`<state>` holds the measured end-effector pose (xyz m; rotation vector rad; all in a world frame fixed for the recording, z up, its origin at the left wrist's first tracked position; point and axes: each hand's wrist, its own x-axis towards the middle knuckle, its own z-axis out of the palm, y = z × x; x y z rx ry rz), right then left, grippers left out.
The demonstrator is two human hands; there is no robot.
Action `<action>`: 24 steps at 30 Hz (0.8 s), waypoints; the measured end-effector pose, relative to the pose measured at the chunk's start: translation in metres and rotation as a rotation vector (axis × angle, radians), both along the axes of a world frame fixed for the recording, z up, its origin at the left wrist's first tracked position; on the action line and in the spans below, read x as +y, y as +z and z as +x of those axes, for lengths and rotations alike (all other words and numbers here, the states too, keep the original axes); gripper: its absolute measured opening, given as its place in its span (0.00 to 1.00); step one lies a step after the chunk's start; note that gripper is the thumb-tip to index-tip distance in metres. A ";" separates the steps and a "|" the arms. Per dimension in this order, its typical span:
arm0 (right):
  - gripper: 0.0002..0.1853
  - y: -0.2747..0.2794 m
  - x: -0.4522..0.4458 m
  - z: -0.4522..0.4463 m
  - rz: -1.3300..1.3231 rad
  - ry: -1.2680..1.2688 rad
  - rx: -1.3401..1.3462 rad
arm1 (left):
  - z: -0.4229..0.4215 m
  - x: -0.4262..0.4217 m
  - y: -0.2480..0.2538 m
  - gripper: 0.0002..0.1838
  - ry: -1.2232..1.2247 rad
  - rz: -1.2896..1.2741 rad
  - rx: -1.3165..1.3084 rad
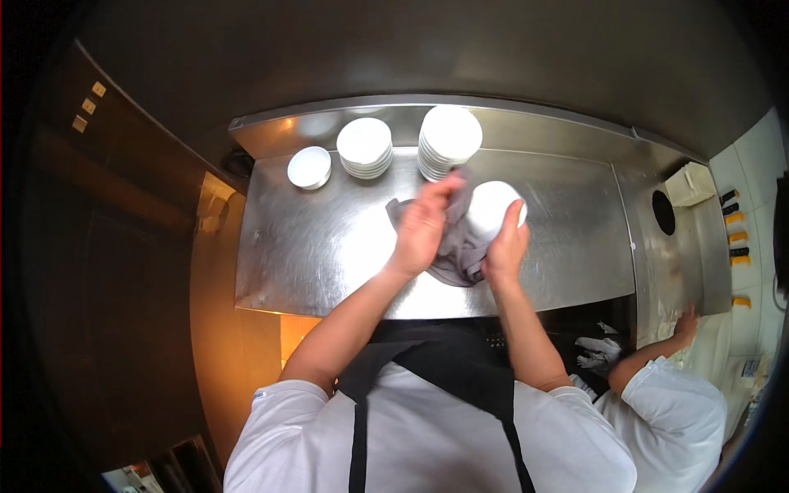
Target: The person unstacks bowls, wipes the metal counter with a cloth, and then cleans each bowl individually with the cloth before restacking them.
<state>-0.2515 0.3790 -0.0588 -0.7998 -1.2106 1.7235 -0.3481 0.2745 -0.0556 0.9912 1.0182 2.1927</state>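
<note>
My right hand [506,248] is wrapped round a white bowl [491,207], with the thumb lying over its side. A grey cloth [460,256] hangs between my hands, partly against the bowl. My left hand [423,223] grips the cloth beside the bowl; its fingers are blurred by motion, and cloth shows on both sides of it. Just beyond stands a tall stack of white bowls [449,135]. To its left are a shorter stack of white bowls [364,146] and a separate white bowl [310,168].
Under my arms runs a steel counter [567,246] with a raised back edge. At the right are a round dark hole [663,213], a white container [690,183] and wall-mounted knives [735,238]. Another person's sleeve [674,407] is close on my right.
</note>
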 end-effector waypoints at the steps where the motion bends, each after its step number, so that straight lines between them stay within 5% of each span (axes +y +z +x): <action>1: 0.34 -0.002 -0.009 0.000 -0.017 0.095 0.038 | -0.004 0.006 0.001 0.28 0.002 -0.200 0.562; 3: 0.38 -0.010 -0.022 0.000 0.224 0.136 -0.024 | -0.010 0.006 0.006 0.35 0.117 -0.399 1.131; 6: 0.42 -0.015 -0.025 0.007 0.287 0.265 -0.099 | -0.017 0.010 -0.016 0.34 0.013 -0.299 0.511; 9: 0.43 -0.005 -0.021 0.008 0.243 0.206 -0.178 | -0.009 0.001 -0.037 0.37 -0.106 -0.224 -0.689; 12: 0.44 0.012 0.003 0.001 -0.021 0.086 -0.094 | -0.005 -0.039 -0.089 0.35 0.120 -0.812 0.296; 15: 0.45 0.024 0.030 0.008 -0.138 -0.019 -0.002 | 0.001 -0.067 -0.068 0.26 0.073 -0.937 0.913; 19: 0.43 0.023 0.058 0.014 -0.088 -0.144 -0.032 | -0.018 -0.081 -0.044 0.15 0.428 -1.115 1.192; 22: 0.40 -0.001 0.062 0.014 0.232 -0.148 -0.325 | -0.046 -0.079 -0.043 0.14 0.047 -1.040 0.037; 24: 0.38 -0.031 0.055 0.008 0.275 -0.069 -0.349 | -0.031 -0.064 -0.016 0.15 0.011 -0.582 -0.259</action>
